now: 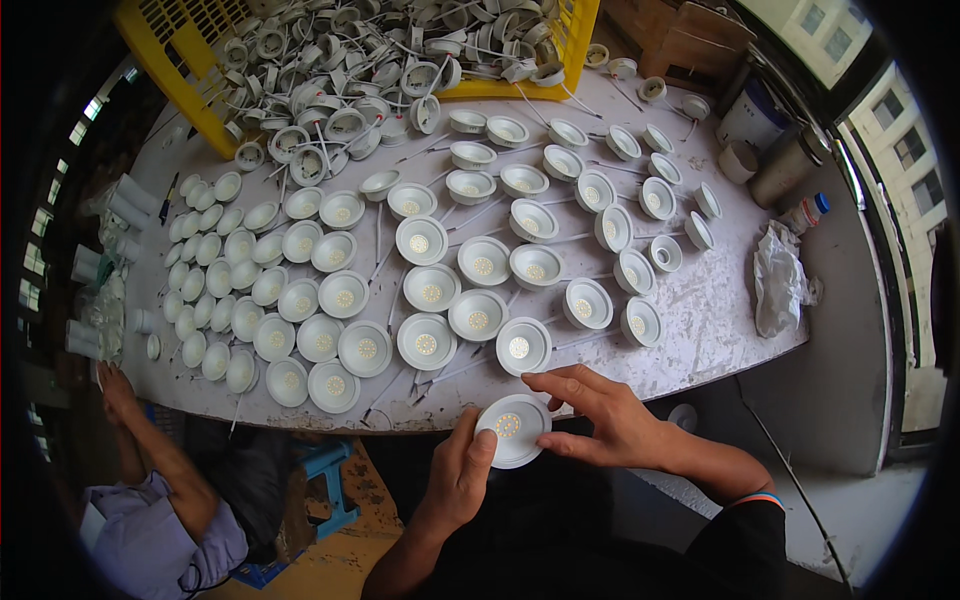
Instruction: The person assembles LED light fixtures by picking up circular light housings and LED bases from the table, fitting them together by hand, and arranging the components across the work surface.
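Observation:
A round white lamp housing (511, 429) with a yellow LED disc in its middle sits between both my hands, just below the table's near edge. My left hand (459, 476) grips its left rim with the thumb on top. My right hand (600, 418) holds its right side, fingers curled over the upper rim. Right above it, on the white table (720, 310), lie several rows of the same white housings (478, 314), face up, with thin white wires between them.
A yellow crate (205, 105) heaped with wired housings stands at the back. Cups, a metal flask (788, 167), a bottle and a crumpled plastic bag (778, 280) sit at the right. Another person's arm (160, 470) rests at the table's left edge, by a blue stool (320, 470).

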Available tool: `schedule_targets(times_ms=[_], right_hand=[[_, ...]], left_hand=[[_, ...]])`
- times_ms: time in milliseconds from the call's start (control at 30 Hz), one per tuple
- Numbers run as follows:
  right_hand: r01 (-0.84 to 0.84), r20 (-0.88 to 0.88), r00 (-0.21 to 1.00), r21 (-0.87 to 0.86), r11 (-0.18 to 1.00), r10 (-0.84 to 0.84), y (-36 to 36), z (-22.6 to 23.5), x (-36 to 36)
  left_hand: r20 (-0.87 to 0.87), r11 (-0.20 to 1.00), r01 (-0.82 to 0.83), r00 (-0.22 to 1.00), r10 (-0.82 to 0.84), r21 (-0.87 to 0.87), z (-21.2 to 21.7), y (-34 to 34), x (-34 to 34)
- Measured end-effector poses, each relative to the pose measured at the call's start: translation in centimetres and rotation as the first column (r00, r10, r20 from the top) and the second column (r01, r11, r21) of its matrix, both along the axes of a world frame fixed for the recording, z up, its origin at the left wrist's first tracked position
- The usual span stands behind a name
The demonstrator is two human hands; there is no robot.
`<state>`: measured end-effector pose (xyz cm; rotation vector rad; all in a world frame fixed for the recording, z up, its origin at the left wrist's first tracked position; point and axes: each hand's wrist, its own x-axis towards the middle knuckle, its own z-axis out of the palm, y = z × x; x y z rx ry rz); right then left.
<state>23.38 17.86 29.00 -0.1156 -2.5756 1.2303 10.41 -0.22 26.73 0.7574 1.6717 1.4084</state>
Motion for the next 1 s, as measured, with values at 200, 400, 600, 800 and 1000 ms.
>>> schedule_targets(times_ms=[200, 400, 600, 800, 1000], right_hand=[[0.098, 0.174, 0.981, -0.091, 0.991, -0.081, -0.4, -0.3, -0.3], [0.108, 0.180, 0.978, -0.023, 0.994, -0.102, -0.7, -0.6, -0.3], [0.187, 0.137, 0.976, -0.140, 0.972, -0.168, 0.6, -0.3, 0.0], [-0.073, 0.096, 0.994, 0.234, 0.969, 0.052, -0.2, 0.2, 0.2], [-0.156, 0.079, 0.988, 0.437, 0.886, 0.135, -0.3, 0.6, -0.7]], left_hand=[[-0.128, 0.998, 0.005, 0.992, -0.012, -0.059, -0.1, 0.5, 0.8], [-0.304, 0.996, -0.028, 0.953, 0.001, -0.086, -0.2, 1.1, 1.0], [-0.310, 0.990, -0.062, 0.951, 0.019, -0.130, -0.4, 1.1, 0.5], [-0.282, 0.997, -0.042, 0.959, 0.021, -0.068, -1.3, 1.0, 0.6], [-0.125, 0.998, 0.001, 0.992, -0.007, -0.055, -4.2, 0.7, 0.4]])
